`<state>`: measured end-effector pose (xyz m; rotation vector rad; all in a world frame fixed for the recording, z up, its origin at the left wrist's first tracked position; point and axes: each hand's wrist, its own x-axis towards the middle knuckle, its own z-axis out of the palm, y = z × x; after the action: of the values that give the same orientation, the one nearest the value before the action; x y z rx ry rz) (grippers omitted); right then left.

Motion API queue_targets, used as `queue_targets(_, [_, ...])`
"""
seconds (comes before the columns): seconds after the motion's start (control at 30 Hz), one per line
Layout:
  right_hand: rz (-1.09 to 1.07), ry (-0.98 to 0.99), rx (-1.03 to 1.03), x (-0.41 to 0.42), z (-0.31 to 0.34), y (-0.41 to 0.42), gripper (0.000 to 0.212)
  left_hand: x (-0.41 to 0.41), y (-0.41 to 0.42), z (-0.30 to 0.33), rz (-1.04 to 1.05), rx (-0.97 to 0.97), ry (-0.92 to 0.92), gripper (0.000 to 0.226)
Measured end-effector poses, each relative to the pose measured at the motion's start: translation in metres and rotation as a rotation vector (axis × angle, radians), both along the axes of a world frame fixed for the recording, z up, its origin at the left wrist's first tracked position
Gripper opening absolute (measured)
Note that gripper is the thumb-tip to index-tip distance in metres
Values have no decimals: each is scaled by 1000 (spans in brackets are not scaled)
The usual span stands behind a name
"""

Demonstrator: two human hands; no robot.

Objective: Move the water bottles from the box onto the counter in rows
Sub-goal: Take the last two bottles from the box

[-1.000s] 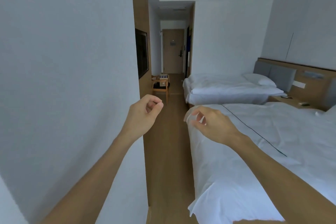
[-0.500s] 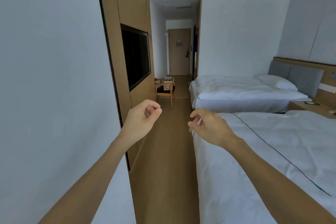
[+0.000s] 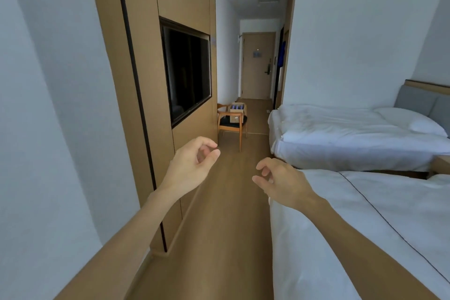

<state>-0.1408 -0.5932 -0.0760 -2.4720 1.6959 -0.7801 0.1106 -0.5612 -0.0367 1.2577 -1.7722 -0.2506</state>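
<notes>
Head view: both bare forearms reach up from the bottom of the frame into a hotel room. Left hand [image 3: 192,165] sits at centre, just left of the middle, its fingers loosely curled with the thumb tip near the forefinger and nothing between them. Right hand [image 3: 280,182] is slightly lower and to the right, back of the hand up, fingers hanging loosely bent and holding nothing; it hovers above the near corner of a white bed [image 3: 353,226] that fills the lower right. A second bed [image 3: 341,139] lies further back at mid right, with a pillow [image 3: 409,119] at its head. Far off, just above frame centre, a cardboard box [image 3: 237,111] rests on a wooden chair [image 3: 231,124]; the blue tops of bottles [image 3: 237,105] show in its open top, too small to count. Left of centre, a dark TV [image 3: 187,70] is set in a wooden wall panel [image 3: 146,56]. A door [image 3: 258,66] closes the hallway at upper centre, beyond the wood floor [image 3: 226,226].
</notes>
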Motion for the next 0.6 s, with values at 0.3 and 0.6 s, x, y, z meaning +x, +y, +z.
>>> queue_targets(0.3, [-48,35,25,11,-11,-219,29,3,-236,5,-34,10,14,22])
queue_targets(0.6, [-92,16,30,-8,-16,-407,26,-8,-437,1,-68,6,-19,18])
